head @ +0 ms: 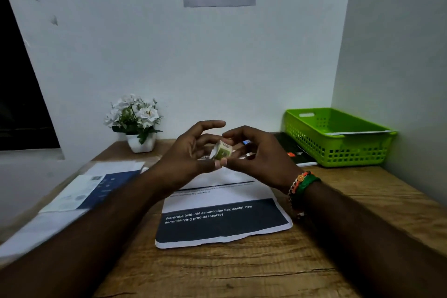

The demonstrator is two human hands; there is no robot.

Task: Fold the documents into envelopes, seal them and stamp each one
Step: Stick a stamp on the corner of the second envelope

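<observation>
Fingers: I'm pinching the stamp (222,151) between left hand (191,152) and right hand (256,155).
Risk: I'm risking it curling, sticking to itself.

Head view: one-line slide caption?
Both hands, left hand and right hand, pinch a small green-and-white stamp above a printed document on the wooden desk.

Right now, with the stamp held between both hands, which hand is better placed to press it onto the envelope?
Probably the right hand: its fingertips pinch the stamp from above, directly over the envelope. The left hand only supports the stamp with its thumb.
</observation>
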